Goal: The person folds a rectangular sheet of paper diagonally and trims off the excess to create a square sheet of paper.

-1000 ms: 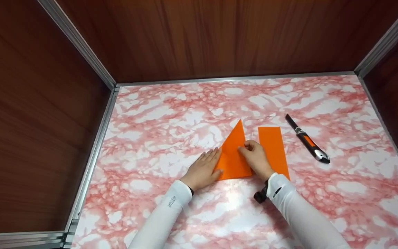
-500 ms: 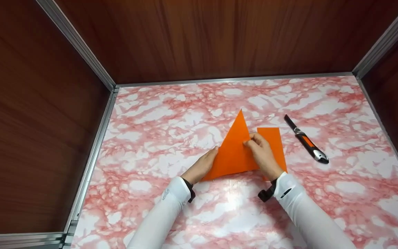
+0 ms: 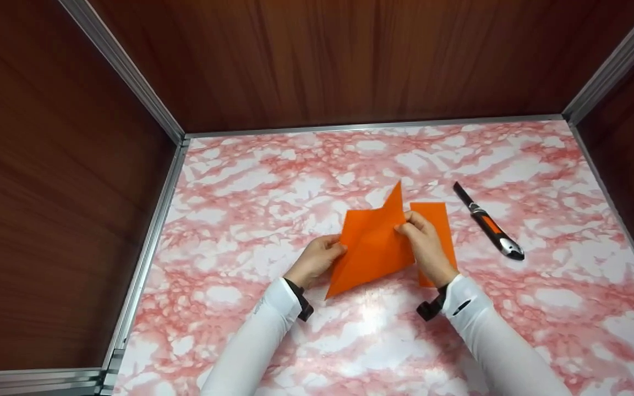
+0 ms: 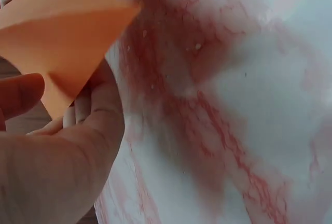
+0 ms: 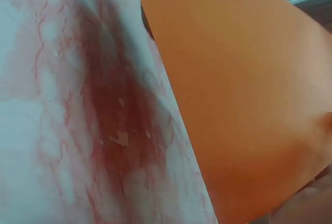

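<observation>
A sheet of orange paper [image 3: 375, 239], creased along a diagonal and partly unfolded, is held up off the table between the hands. The left hand [image 3: 315, 259] holds its left edge; in the left wrist view the thumb is in front of the paper [image 4: 67, 32] and the fingers are behind. At the right edge, the right hand [image 3: 427, 245] pinches the sheet between thumb and fingers. In the right wrist view the paper [image 5: 233, 79] fills much of the frame and only a bit of the hand shows at the lower right. Beneath the right hand lies an orange paper strip [image 3: 441, 231], partly covered.
A utility knife [image 3: 490, 223] with a black and orange handle lies right of the strip, its dark blade end pointing away. The red-and-white marbled table [image 3: 262, 220] is bounded by brown wood-look panels [image 3: 317, 66] with metal edging at the back and sides.
The paper was flat and folded into a pointed shape; it has been lifted, and its fold opened to show a corner at upper left. The left hand went from lying flat to holding the edge.
</observation>
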A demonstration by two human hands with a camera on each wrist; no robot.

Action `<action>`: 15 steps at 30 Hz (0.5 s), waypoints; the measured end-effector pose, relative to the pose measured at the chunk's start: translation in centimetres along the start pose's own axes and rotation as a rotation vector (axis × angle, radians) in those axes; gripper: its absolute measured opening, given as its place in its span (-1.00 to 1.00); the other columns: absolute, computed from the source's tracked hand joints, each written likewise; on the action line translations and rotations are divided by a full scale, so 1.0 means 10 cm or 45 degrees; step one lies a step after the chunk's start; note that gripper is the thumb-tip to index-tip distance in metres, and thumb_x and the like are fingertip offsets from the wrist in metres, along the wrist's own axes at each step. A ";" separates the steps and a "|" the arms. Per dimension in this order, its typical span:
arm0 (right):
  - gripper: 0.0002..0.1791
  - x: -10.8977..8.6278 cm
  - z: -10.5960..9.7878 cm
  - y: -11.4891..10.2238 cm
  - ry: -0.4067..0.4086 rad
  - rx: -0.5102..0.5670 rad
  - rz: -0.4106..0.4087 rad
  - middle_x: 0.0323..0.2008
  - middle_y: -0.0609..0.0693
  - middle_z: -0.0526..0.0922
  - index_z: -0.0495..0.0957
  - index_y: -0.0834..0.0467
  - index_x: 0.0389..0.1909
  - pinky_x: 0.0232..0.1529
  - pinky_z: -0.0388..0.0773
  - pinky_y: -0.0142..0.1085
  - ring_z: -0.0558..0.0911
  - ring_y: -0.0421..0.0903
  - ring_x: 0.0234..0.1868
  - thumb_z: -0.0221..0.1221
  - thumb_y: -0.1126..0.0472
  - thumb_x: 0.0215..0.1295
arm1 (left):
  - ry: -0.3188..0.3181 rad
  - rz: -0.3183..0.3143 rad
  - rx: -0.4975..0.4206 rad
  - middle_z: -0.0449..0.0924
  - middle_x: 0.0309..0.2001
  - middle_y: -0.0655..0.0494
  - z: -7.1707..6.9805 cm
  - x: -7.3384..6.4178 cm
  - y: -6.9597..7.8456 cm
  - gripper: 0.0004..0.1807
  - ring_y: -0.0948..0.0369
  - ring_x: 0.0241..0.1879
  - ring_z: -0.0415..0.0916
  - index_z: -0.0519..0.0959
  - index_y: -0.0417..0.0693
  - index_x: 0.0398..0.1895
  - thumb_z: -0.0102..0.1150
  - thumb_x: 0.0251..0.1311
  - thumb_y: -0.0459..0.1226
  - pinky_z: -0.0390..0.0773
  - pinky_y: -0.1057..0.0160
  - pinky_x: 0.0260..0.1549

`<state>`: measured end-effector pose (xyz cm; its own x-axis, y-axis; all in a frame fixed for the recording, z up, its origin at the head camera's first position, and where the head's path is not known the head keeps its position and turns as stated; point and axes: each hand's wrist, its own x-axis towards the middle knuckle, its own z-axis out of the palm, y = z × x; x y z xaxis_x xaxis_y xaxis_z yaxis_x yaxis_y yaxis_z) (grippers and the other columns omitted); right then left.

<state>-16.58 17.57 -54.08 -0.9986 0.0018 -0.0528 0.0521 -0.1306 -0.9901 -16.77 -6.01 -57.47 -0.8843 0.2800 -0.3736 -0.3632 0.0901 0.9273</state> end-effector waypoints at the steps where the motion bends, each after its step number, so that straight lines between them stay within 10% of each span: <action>1: -0.92 0.01 -0.02 0.03 0.018 -0.009 0.008 -0.37 0.03 0.47 0.46 0.39 -0.30 -0.23 0.35 -0.33 0.45 -0.09 -0.29 0.05 0.44 0.23 | 0.020 -0.001 -0.024 0.64 -0.06 -0.02 -0.02 0.01 0.00 -0.60 0.15 -0.14 0.59 0.50 -0.27 0.21 0.11 0.34 -0.33 0.55 0.20 -0.10; 8: -0.83 0.04 -0.21 0.22 0.059 -0.198 0.131 -0.38 -0.01 0.47 0.44 0.29 -0.21 -0.50 0.29 -0.41 0.36 -0.17 -0.50 0.16 0.26 0.31 | 0.232 0.038 -0.010 0.63 -0.22 -0.01 -0.16 0.04 0.02 -0.68 0.18 -0.31 0.55 0.53 -0.26 0.03 0.21 0.29 -0.26 0.56 0.21 -0.26; 15: -0.61 0.05 -0.32 0.27 0.087 -0.334 0.175 -0.40 -0.03 0.42 0.52 0.27 -0.21 -0.36 0.30 -0.38 0.38 -0.14 -0.35 0.26 -0.01 0.29 | 0.368 0.085 0.012 0.57 -0.32 0.03 -0.26 0.10 0.02 -0.73 0.19 -0.36 0.52 0.57 -0.23 -0.11 0.22 0.30 -0.19 0.56 0.17 -0.26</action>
<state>-16.95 20.36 -57.20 -0.9796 0.0699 -0.1884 0.1961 0.1266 -0.9724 -18.48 -8.22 -57.74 -0.9537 0.0017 -0.3009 -0.2995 0.0900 0.9498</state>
